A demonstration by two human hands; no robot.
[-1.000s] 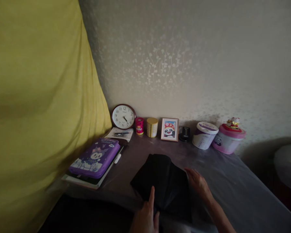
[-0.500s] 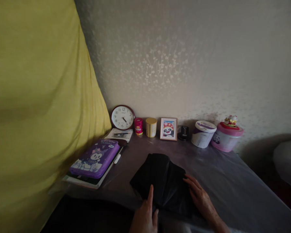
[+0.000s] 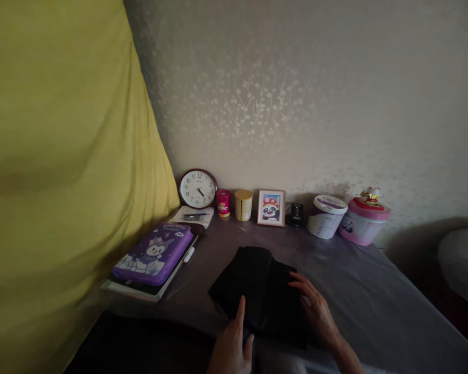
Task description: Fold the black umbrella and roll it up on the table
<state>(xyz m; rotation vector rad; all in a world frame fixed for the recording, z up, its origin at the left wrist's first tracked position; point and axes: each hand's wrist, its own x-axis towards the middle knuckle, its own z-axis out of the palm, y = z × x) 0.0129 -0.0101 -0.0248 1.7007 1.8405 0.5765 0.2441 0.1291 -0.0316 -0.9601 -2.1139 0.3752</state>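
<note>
A black folded cloth [image 3: 249, 285] lies near the front edge of the table; its dark surface hides what kind of cloth it is. At its lower left, my left hand [image 3: 230, 345] rests with the index finger stretched over it and the thumb apart. My right hand [image 3: 315, 306] is at the right side of the cloth, fingers extended over its edge and slightly bent. Neither hand visibly grips the cloth.
On the left, a purple case [image 3: 156, 254] lies on books beside a yellow curtain [image 3: 62, 156]. Along the wall stand a clock [image 3: 198, 188], pink can [image 3: 223, 203], yellow can [image 3: 243, 205], framed picture [image 3: 271, 208], black object [image 3: 295, 214], white tub [image 3: 326, 218] and pink-lidded tub [image 3: 362, 226].
My right hand has shifted slightly left and up over the cloth's right part, and a crease there looks smoother. My left hand has hardly moved.
</note>
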